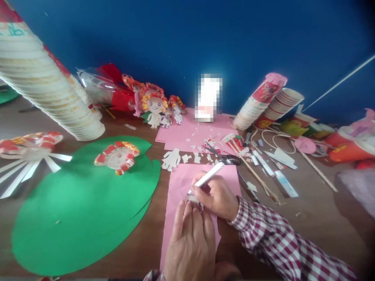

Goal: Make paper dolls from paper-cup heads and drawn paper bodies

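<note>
A pink paper sheet (181, 183) lies on the brown table in front of me. My left hand (190, 242) rests flat on it, fingers stretched out and pressing down on a small pale piece at its fingertips. My right hand (216, 195) is closed round a white pen (206, 177), whose tip touches the paper just above my left fingertips. A checked red-and-white sleeve covers my right forearm.
A big green paper leaf (73, 226) carries a red-and-yellow cup flower (117, 156). Stacks of paper cups (52, 93) lean at left, more cups (269, 103) at right. Paper dolls (154, 107), scissors (225, 158), sticks and paper scraps lie beyond the pink sheet.
</note>
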Action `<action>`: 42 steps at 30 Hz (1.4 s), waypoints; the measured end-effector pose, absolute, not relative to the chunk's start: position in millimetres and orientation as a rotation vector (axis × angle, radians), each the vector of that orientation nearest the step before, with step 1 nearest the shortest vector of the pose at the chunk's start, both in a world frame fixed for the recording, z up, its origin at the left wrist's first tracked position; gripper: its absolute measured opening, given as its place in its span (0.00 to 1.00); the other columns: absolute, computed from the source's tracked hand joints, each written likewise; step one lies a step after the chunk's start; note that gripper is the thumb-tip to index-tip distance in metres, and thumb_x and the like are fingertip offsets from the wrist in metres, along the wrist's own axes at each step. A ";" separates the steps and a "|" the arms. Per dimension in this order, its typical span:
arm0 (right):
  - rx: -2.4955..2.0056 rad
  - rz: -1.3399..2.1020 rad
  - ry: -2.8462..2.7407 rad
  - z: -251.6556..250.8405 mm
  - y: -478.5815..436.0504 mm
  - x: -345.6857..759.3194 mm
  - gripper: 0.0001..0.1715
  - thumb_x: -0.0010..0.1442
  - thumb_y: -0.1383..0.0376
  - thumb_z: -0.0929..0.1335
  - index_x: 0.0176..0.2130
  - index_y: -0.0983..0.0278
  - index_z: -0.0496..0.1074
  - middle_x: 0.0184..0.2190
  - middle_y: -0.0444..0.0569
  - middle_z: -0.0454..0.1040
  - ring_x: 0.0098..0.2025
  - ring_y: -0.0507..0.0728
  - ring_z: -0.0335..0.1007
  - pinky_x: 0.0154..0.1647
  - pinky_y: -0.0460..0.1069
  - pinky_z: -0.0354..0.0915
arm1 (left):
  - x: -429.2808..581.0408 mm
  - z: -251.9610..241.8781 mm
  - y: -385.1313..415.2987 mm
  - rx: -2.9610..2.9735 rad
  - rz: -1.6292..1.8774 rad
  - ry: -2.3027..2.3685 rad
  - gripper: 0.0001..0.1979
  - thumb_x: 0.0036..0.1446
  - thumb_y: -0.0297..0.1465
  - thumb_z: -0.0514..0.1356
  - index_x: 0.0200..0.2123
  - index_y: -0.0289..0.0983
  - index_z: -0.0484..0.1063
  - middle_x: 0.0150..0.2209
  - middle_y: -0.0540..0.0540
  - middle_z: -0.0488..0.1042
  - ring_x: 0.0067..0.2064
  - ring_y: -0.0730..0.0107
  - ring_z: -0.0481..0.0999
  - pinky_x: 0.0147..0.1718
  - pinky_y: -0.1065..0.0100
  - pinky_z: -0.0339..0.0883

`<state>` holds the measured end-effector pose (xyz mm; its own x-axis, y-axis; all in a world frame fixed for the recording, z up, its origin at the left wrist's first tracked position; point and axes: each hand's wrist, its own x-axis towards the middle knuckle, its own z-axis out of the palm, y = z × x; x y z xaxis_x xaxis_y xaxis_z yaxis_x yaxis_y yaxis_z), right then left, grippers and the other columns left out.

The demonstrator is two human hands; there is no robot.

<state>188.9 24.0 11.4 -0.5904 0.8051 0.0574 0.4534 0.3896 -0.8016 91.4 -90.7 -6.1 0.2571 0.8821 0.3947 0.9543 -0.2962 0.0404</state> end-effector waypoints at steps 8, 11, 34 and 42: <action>-1.051 1.033 -2.255 13.2 25.0 188.7 0.08 0.61 0.64 0.63 0.32 0.64 0.68 0.25 0.44 0.73 0.25 0.50 0.66 0.29 0.45 0.61 | 92.7 -5.8 -91.6 -2.313 -0.517 -1.751 0.42 0.53 0.58 0.46 0.47 0.22 0.69 0.44 0.27 0.73 0.51 0.42 0.70 0.59 0.47 0.47; -1.051 1.029 -2.264 13.4 25.2 188.9 0.08 0.61 0.64 0.63 0.32 0.64 0.68 0.25 0.44 0.72 0.25 0.50 0.66 0.29 0.45 0.60 | 92.6 -6.4 -91.5 -2.314 -0.525 -1.741 0.42 0.53 0.58 0.46 0.46 0.22 0.69 0.43 0.27 0.73 0.51 0.42 0.70 0.59 0.47 0.47; -1.090 1.015 -2.237 12.1 26.1 188.8 0.07 0.61 0.65 0.63 0.31 0.64 0.67 0.22 0.42 0.69 0.23 0.50 0.63 0.27 0.44 0.60 | 92.1 -5.8 -91.7 -2.327 -0.521 -1.749 0.39 0.55 0.55 0.46 0.46 0.23 0.69 0.43 0.28 0.73 0.51 0.43 0.69 0.59 0.46 0.46; -1.075 0.981 -2.217 11.6 27.1 189.3 0.08 0.61 0.65 0.62 0.29 0.63 0.65 0.22 0.42 0.68 0.24 0.50 0.63 0.27 0.44 0.60 | 91.4 -6.2 -91.4 -2.341 -0.532 -1.750 0.39 0.55 0.56 0.46 0.46 0.23 0.69 0.43 0.27 0.72 0.51 0.42 0.68 0.58 0.45 0.47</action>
